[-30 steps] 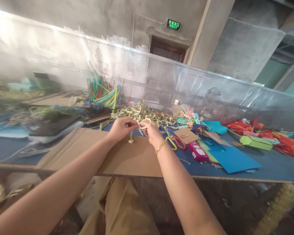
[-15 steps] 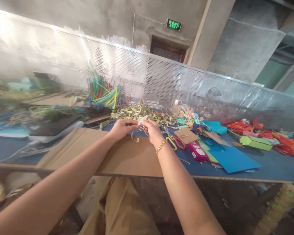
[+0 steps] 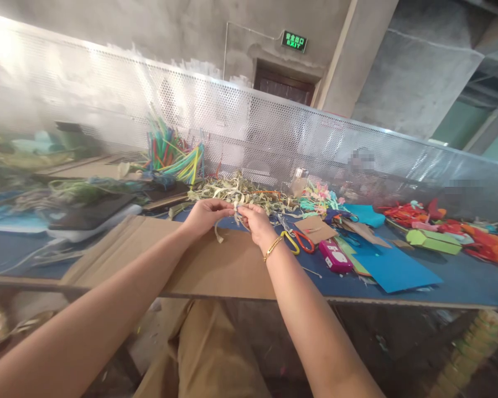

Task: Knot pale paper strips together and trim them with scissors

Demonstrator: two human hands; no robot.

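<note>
My left hand and my right hand meet fingertip to fingertip above a cardboard sheet. Both pinch a pale, curling strip, whose loose end hangs below the left fingers. It looks like a thin strip of paper or dried leaf; I cannot tell which. Just beyond my fingers lies a heap of similar pale green strips. Scissors with one yellow and one orange handle rest to the right of my right wrist, which wears a gold chain bracelet.
Right of the cardboard lie a purple box, blue paper and red-orange craft pieces. A glass jar and colourful pipe-cleaner-like sticks stand behind. A perforated metal panel borders the table's back.
The strip's hanging end has shifted left and slightly down. The pale part above my fingertips shows less now. Both hands stay almost in place, still pinching.
</note>
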